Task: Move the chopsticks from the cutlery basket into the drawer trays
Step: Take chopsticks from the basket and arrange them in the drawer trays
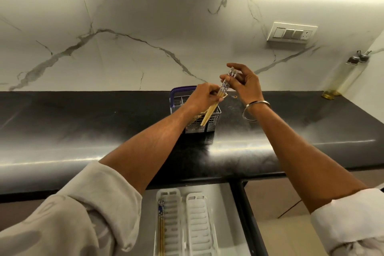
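A grey wire cutlery basket (214,119) with a purple handle stands on the black counter. My left hand (202,96) grips a bundle of wooden chopsticks (209,113) above the basket; their lower tips hang in front of it. My right hand (244,83) pinches the patterned blue-and-white tops of the same bundle. More chopsticks lean inside the basket. Below the counter, an open drawer holds two white slotted trays (196,226); a pair of chopsticks (161,224) lies in the left tray.
The black counter (83,122) runs left to right with a rounded front edge. Two oil bottles (342,81) stand at the far right against the marble wall. A switch plate (291,32) is on the wall. A metal bangle circles my right wrist.
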